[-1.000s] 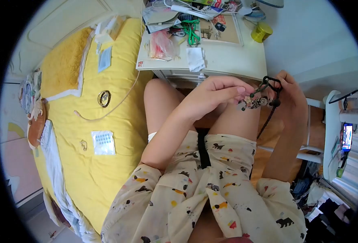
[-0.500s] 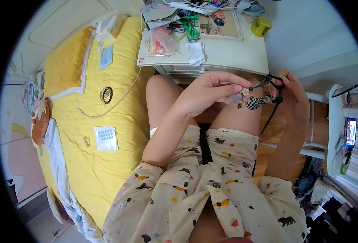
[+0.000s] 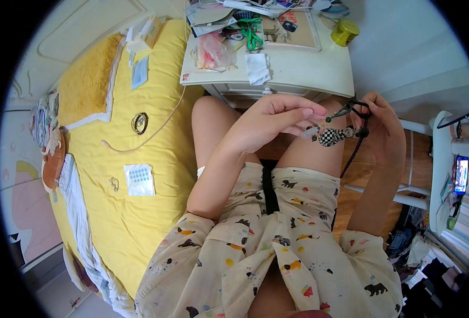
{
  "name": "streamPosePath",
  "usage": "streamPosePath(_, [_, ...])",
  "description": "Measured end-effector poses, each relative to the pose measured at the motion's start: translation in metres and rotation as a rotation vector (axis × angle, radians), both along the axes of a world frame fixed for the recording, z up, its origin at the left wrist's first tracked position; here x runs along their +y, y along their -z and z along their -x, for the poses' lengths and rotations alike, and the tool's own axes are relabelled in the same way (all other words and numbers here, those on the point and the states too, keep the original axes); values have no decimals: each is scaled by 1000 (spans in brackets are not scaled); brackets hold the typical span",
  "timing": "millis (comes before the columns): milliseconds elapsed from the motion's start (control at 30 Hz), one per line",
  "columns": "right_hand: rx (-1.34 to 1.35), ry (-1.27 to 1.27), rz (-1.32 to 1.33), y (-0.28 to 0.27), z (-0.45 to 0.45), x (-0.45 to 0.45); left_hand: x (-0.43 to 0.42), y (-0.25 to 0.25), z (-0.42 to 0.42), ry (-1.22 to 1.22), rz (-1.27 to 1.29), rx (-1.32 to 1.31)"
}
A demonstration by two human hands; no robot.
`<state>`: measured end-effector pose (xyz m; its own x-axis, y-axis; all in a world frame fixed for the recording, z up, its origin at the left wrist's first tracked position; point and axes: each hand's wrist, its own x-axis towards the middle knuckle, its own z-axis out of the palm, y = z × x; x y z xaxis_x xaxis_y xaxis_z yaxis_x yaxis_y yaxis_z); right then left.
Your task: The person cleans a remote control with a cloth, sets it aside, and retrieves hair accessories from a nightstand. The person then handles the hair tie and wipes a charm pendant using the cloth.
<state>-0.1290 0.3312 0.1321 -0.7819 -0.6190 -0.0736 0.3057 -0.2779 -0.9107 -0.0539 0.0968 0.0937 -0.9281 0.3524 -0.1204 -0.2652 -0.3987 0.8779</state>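
A dark braided cord with beads and a black-and-white checkered charm hangs between my two hands, above my knees. My left hand pinches the end with the small green and pale beads between thumb and fingers. My right hand is closed on the looped part of the cord, and the braided tail hangs below it. The checkered charm dangles between the hands. Some fingertips of my right hand are hidden behind the cord.
On the yellow bed lie bracelets, a clear packet with blue dots, a blue mask and a cable. Ahead, a white desk holds papers, green scissors and a yellow tin. A lit phone stands at right.
The checkered charm has turned to show its pattern and hangs between the hands. My left fingers have shifted slightly on the beads. The view has moved a little.
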Motion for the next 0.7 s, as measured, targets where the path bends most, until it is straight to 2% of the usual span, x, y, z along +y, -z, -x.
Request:
streamPosePath(167, [26, 39, -86, -6, -4, -8, 0, -1, -1, -9, 24, -9])
streamPosePath(567, [143, -86, -262, -16, -19, -14, 14, 0, -7, -100, 162, 338])
streamPosePath(700, [190, -142, -272, -17, -22, -14, 16, -4, -9, -172, 280, 366])
